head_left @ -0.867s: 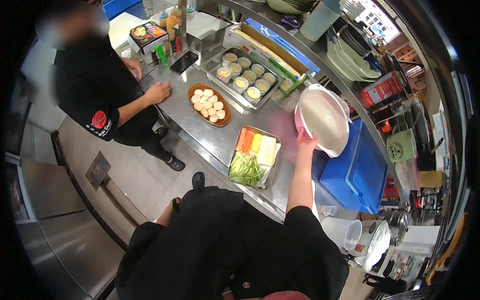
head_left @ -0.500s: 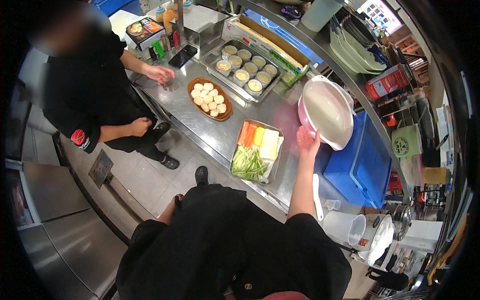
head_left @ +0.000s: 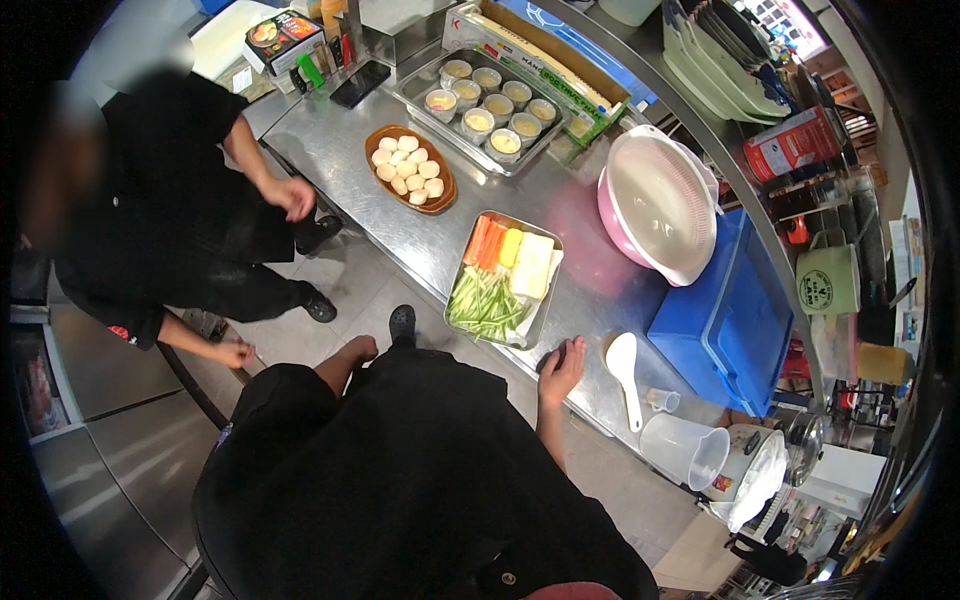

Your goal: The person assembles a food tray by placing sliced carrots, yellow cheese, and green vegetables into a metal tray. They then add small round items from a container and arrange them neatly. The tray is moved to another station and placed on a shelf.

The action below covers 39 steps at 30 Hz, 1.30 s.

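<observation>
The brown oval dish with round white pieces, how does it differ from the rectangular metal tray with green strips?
The brown oval dish is rounded; the rectangular metal tray has corners. The dish is brown, the tray silvery. The dish holds only round white pieces; the tray holds green strips, orange sticks, yellow pieces and pale pieces. Both rest, filled, on the steel counter.

Ahead of you a steel counter (head_left: 310, 150) slants from upper left to lower right, its top catching pale glare and a pink sheen. Below it you have a floor (head_left: 365, 285) of light grey tiles. On your left stand steel units (head_left: 130, 490) streaked with light, a dark strip (head_left: 190, 385) beside them. Over the counter's far side you see a steel shelf (head_left: 650, 70), bowed by the lens; a bright patch (head_left: 790, 30) shines at upper right.
</observation>
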Tool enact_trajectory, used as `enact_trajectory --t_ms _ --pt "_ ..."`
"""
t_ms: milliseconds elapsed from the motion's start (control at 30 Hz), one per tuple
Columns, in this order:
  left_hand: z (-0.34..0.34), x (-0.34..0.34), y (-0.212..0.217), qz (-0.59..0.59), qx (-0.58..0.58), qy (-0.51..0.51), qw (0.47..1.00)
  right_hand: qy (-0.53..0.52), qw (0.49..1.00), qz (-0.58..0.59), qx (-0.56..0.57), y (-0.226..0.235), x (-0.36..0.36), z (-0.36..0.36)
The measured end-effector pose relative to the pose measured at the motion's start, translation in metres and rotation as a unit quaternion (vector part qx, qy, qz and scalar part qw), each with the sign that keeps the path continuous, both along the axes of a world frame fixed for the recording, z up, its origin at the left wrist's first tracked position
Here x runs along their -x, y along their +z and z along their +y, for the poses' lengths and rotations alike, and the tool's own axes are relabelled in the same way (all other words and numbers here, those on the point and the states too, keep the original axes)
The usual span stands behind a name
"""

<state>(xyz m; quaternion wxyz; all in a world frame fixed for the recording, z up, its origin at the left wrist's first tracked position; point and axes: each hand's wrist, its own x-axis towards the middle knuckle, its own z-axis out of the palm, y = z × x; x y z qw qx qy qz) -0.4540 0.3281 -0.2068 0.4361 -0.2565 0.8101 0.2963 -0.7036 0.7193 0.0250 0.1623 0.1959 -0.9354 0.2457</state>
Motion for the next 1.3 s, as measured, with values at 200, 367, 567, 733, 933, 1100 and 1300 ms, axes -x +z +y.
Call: enact_trajectory --t_ms 200,367,567,733,933,1100,1300 --pt "0.024 0.075 0.035 0.164 0.02 -0.182 0.969 -0.054 0.998 0.014 0.013 0.0 0.008 -0.013" --pt "0.067 0.089 0.06 0.15 -0.038 -0.099 0.983 -0.08 0.996 0.048 -0.015 -0.002 0.008 -0.012" --pt "0.045 0.056 0.049 0.079 0.024 -0.011 0.996 -0.07 0.997 0.021 -0.027 0.0 0.008 -0.011" --pt "0.014 0.006 0.016 0.006 0.057 -0.049 0.997 -0.069 0.996 0.019 -0.045 0.002 0.007 -0.013" --pt "0.023 -0.038 -0.005 0.014 -0.011 0.093 0.996 -0.074 0.996 0.006 -0.057 0.003 0.007 -0.015" --pt "0.018 -0.039 -0.008 0.015 -0.001 0.148 0.989 -0.066 0.996 0.001 -0.065 0.006 0.006 -0.014" --pt "0.005 -0.018 0.004 0.028 -0.007 0.093 0.995 -0.013 0.965 -0.249 0.08 0.039 0.045 0.052"
